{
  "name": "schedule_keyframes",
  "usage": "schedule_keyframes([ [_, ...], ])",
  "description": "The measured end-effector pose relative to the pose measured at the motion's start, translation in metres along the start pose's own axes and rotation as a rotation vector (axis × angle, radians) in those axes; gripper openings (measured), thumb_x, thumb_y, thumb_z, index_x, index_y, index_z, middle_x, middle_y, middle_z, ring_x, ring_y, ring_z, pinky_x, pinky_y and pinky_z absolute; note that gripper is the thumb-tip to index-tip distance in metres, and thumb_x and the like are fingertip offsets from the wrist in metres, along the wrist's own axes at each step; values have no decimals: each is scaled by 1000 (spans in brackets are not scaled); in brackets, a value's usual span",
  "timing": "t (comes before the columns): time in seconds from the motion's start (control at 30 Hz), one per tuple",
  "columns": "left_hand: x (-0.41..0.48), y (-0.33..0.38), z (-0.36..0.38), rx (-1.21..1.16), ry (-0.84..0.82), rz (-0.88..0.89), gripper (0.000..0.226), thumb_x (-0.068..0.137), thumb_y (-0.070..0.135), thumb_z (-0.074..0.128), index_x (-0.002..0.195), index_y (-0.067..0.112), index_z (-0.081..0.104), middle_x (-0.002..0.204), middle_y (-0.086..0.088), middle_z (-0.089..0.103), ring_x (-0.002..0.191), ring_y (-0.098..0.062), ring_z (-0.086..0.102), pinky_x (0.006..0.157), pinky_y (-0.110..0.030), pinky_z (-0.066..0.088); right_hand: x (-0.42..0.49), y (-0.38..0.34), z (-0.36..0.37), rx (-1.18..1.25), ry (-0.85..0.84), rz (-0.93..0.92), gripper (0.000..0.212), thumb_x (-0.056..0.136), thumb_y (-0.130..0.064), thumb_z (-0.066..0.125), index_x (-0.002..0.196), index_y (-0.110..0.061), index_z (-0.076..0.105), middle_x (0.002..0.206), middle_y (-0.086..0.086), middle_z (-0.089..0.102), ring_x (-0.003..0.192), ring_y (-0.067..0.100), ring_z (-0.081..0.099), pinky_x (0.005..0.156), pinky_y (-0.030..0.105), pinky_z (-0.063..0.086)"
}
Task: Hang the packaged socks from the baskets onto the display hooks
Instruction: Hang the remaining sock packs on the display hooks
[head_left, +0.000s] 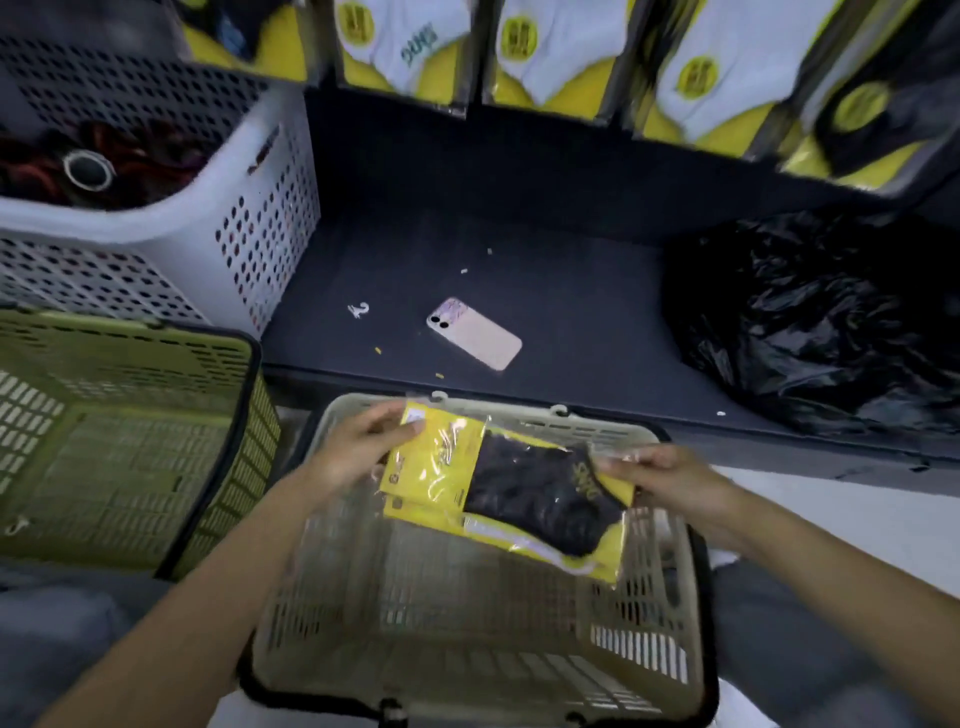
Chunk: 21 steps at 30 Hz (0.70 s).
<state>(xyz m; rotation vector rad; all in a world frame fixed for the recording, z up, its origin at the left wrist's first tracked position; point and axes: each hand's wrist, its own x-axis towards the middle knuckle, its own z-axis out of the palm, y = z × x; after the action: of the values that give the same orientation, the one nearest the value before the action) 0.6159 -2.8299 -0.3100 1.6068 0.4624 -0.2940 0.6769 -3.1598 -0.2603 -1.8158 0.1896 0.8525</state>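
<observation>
Both hands are on the sock packs (509, 493), a small stack of at least two, held just above the beige basket (691, 597) near its far rim. The left hand (363, 447) pinches the upper-left yellow corner with the thumb on top. The right hand (660, 478) has its fingers curled over the right edge by the lettering on the black sock. My read on handling: light, with a semi-stiff card backer inside a slick clear sleeve. The packs will likely slide on each other, so pinch through the card, not the film. They're floppy past the card edge and not fragile. Best hold for hanging is probably the card end with the hang hole, thumb and finger either side of it. Blur means I can't tell which end that is; my guess is the left-hand end. The stack faces up and lies roughly flat, long axis running upper-left to lower-right. It needs turning upright to match the hung packs (405, 47) above. The green basket (130, 441) to the left looks empty.
</observation>
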Motion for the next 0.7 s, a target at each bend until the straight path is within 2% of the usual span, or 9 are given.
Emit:
schedule_keyframes([
  [0.1,-5,56,-2,-310,69,115,45,78,42,68,121,33,57,90,5,68,71,-10,60,64,-25,49,-31,-55,-18,137,102,-198,18,75,-25,70,81,-9,76,72,2,74,61,9,67,54,16,52],
  [0.2,-11,99,12,-450,52,139,93,59,59,69,140,25,39,112,10,64,102,-11,62,82,-32,51,-51,-82,-27,277,210,-360,22,69,-31,70,80,-13,77,78,5,75,65,12,69,59,20,56],
  [0.23,-12,112,22,-459,29,138,106,57,60,70,147,23,27,116,10,61,106,-10,60,86,-36,51,-55,-87,-29,312,243,-405,25,68,-31,71,84,-12,77,83,6,76,70,14,71,62,20,56],
  [0.3,-14,137,45,-474,35,145,128,51,59,73,151,21,3,126,8,55,100,-4,58,94,-41,49,-62,-99,-33,381,306,-469,30,68,-32,72,90,-12,76,90,6,76,79,14,72,70,20,57],
  [0.37,-15,162,63,-534,126,152,135,49,56,74,151,18,-7,143,-4,43,99,-7,58,100,-42,46,-66,-107,-37,458,340,-515,29,71,-31,72,92,-12,76,93,6,76,84,14,72,76,22,58],
  [0.43,-17,186,77,-667,174,131,130,56,52,74,151,18,-7,150,-11,33,117,-19,53,104,-44,43,-68,-113,-38,530,351,-550,26,76,-28,70,95,-11,75,97,6,75,90,16,71,82,24,56],
  [0.5,-21,202,91,-769,61,121,117,63,53,72,152,19,4,149,-11,35,128,-28,47,104,-46,42,-70,-114,-38,601,365,-562,22,82,-23,68,97,-8,74,99,8,75,95,18,69,88,28,53],
  [0.6,-35,215,118,-625,-171,205,81,66,55,67,137,20,45,125,-6,64,111,-22,63,99,-41,47,-71,-113,-36,698,363,-557,21,84,-20,66,98,-7,73,102,10,74,96,18,68,90,31,50],
  [0.7,-36,225,137,-502,-46,331,45,76,38,73,116,20,62,109,-1,72,100,-17,68,94,-38,50,-73,-111,-31,717,339,-546,19,88,-18,63,101,-8,72,99,7,75,88,13,70,80,25,53],
])
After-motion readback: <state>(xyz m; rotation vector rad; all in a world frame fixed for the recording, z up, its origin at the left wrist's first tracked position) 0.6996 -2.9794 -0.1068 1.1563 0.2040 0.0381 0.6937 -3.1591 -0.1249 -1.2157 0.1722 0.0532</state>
